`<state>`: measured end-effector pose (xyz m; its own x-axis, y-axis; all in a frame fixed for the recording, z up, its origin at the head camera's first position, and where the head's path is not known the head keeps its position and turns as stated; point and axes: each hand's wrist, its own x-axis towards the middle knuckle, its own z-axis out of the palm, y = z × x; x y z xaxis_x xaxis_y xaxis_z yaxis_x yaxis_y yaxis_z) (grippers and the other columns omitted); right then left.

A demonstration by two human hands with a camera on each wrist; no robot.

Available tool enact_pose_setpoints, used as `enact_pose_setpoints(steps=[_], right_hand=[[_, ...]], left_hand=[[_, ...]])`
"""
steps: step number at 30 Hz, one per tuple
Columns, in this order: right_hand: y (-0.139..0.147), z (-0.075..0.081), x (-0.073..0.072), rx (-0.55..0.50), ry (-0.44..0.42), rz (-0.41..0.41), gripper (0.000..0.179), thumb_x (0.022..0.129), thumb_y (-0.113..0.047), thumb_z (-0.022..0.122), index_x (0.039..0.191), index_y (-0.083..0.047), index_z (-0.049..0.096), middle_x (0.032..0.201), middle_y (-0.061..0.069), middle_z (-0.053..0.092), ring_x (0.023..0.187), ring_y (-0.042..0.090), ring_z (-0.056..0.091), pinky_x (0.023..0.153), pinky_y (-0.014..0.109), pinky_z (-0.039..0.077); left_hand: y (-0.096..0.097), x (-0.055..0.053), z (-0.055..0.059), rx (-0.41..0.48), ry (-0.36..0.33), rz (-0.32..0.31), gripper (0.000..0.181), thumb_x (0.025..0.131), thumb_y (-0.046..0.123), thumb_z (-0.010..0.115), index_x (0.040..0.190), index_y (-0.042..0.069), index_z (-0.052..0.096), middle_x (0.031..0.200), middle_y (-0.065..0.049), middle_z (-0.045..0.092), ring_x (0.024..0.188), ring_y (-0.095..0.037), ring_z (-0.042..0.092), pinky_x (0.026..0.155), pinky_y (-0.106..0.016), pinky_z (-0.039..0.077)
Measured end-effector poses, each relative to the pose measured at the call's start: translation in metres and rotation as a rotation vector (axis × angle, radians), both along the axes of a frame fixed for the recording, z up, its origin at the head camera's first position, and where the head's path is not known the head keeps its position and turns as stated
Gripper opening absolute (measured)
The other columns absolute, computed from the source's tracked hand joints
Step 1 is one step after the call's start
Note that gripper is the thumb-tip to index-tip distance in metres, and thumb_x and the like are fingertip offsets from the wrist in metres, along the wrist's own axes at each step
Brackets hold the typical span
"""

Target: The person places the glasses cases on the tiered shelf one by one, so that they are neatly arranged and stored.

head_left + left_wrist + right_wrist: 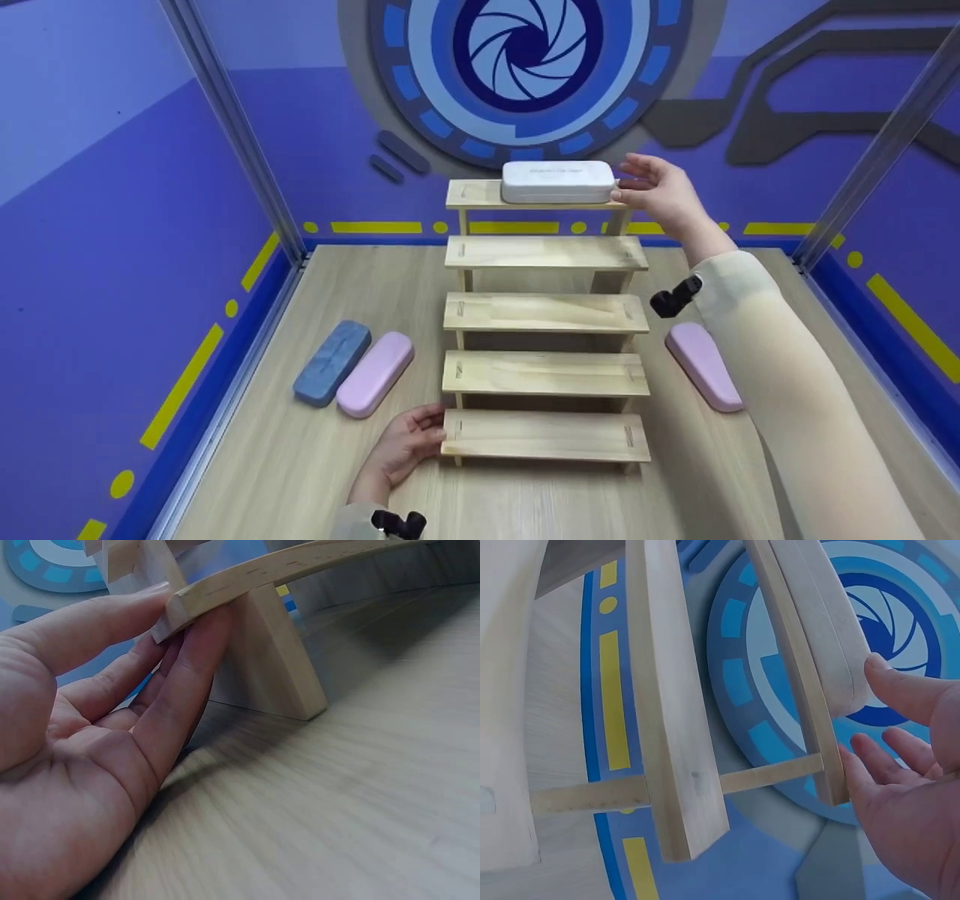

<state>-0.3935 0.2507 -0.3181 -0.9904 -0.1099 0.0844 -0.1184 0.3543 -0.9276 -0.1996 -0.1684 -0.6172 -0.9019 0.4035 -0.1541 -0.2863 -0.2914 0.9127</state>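
A wooden rack with several step-like shelves [545, 439] stands in the middle of the head view. On its top shelf lies a white glasses case [559, 184], lengthwise and toward the right end. My left hand [405, 446] pinches the left end of the lowest shelf; in the left wrist view the thumb is at the upper edge and the fingers are beneath the board. My right hand [664, 196] is at the top shelf's right end, fingers loosely spread. The right wrist view has its thumb tip against the end of the white case, with the other fingers beside the board.
Left of the rack, a blue glasses case [334, 364] and a pink glasses case [376, 375] lie side by side on the table [270, 450]. Another pink case [701, 367] lies to the right, partly behind my right sleeve. Printed blue-purple panels [300, 150] enclose the back and sides.
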Motion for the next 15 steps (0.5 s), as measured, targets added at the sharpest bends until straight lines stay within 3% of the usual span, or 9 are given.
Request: enact_pose_setpoints(steps=[6,15], right_hand=[[0.014,-0.002,0.009,-0.016,0.013,-0.03,0.072,0.099,-0.013,0.067,0.161,-0.012,0.03,0.164,0.013,0.039,0.148,0.03,0.045,0.117,0.04,0.045],[0.04,-0.01,0.027,-0.074,0.06,-0.064,0.07,0.097,-0.015,0.07,0.159,-0.014,0.037,0.162,0.013,0.043,0.146,0.031,0.047,0.107,0.021,0.05]], left_hand=[[-0.001,0.0,-0.001,0.003,-0.007,0.004,0.049,0.093,-0.005,0.062,0.14,-0.011,0.047,0.116,-0.002,0.066,0.105,-0.015,0.066,0.089,-0.031,0.06],[-0.001,-0.001,-0.002,0.006,0.001,0.004,0.045,0.094,-0.004,0.062,0.137,-0.009,0.049,0.117,-0.001,0.067,0.105,-0.015,0.067,0.087,-0.03,0.06]])
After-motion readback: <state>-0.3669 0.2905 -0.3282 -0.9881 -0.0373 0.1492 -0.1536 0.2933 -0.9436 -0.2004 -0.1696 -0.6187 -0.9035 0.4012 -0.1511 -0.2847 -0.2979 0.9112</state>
